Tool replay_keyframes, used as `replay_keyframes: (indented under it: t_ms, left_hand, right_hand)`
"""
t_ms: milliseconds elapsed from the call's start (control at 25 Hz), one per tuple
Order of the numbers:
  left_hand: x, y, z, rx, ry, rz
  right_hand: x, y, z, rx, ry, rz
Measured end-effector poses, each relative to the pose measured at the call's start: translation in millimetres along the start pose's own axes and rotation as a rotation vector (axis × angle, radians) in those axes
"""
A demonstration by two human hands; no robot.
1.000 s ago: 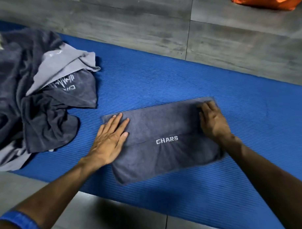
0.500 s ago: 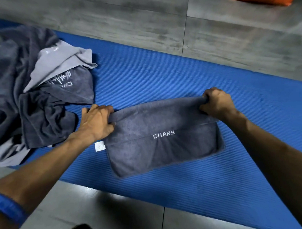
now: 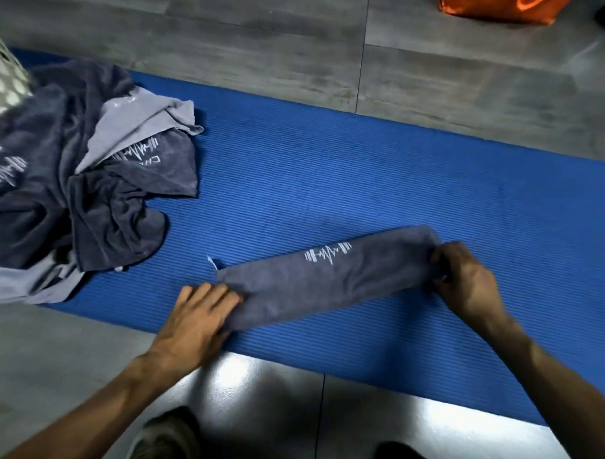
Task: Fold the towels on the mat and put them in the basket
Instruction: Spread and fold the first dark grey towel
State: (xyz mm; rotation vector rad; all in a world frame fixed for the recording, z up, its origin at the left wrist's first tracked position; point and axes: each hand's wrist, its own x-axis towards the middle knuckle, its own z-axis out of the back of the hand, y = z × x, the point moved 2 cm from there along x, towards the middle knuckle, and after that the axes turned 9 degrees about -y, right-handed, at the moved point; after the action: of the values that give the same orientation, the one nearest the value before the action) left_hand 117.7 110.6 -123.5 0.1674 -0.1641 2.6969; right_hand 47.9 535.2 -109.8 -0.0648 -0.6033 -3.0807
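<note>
Grey terry towel (image 3: 321,276), folded into a long narrow band with a white pulse-and-barbell logo uppermost: lies on the blue ribbed foam mat (image 3: 364,183), near its front edge. Long axis runs from lower left to upper right across the head view, the right end farther from the person than the left. A small label tab sticks out at the left end.

Left hand (image 3: 196,320): lies on the left end of the band, palm down, fingers (image 3: 220,295) fairly straight and spread over the cloth; pressing, not clenched round it.

Right hand (image 3: 467,281): at the right end of the band, fingers curled and pinching the short edge of the cloth.

Relation for the coming move, as a judgement: each hand sits at one end of the long axis, so halving the band would mean carrying one short end along that axis to the other. The right hand already has a grip; the left is placed to pin.

Heap of unfolded dark grey and pale grey towels (image 3: 73,187): on the left end of the mat, well apart from the band, several more folds still due.

White perforated basket (image 3: 4,78): only a corner shows at the far left edge, behind the heap; nearer the left hand than the right.

Orange object (image 3: 497,7): on the grey tiled floor (image 3: 232,38) beyond the mat, cut off by the top edge.

Two shoes (image 3: 167,441): bottom edge.
</note>
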Motion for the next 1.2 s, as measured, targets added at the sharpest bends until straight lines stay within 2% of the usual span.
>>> replay_keyframes:
  t_ms: [80,120,200,280,360,440,480,600,680,760,800,880,920,1000,1080,1200]
  left_hand:
    - [-12,-9,-8,0.026,0.165,0.006]
    - [-12,-9,-7,0.034,0.202,0.028]
    - [0,-9,2,0.009,0.2,0.109]
    - [24,-9,13,-0.069,0.19,0.234]
    - [47,-5,9,-0.09,0.251,0.295]
    - [58,2,1,-0.113,0.428,0.355]
    - [62,8,-5,-0.18,0.487,0.389]
    - [68,17,3,-0.322,0.522,0.436]
    - [68,15,16,-0.322,0.474,0.497]
    - [72,11,34,-0.371,0.186,0.524]
    - [75,8,47,-0.411,0.003,0.466]
    - [83,-4,67,-0.426,-0.291,0.146]
    - [86,-13,70,-0.364,-0.369,-0.023]
    - [90,-36,58,-0.19,-0.395,-0.255]
    - [87,-62,35,-0.095,-0.352,-0.398]
    - [65,-92,4,-0.07,-0.253,-0.543]
  right_hand:
    - [-12,1,-2,-0.134,0.134,0.026]
    - [-12,4,-1,-0.217,0.13,0.02]
    - [-3,20,5,-0.34,0.015,0.005]
    - [12,40,3,-0.281,-0.043,0.065]
    - [31,55,-14,-0.115,0.09,0.134]
    - [49,63,-33,-0.064,0.322,0.157]
    - [57,65,-40,-0.093,0.391,0.14]
    - [72,69,-37,-0.321,0.404,0.113]
    - [77,70,-29,-0.271,0.326,0.142]
    - [85,65,-16,0.141,0.095,0.099]
    - [93,60,-7,0.356,-0.041,0.036]
    - [113,49,8,0.669,-0.192,-0.145]
    - [120,46,13,0.746,-0.197,-0.231]
    - [121,40,11,0.698,-0.128,-0.304]
    - [95,43,-3,0.552,-0.046,-0.151]
    - [23,57,-43,0.355,0.162,0.248]
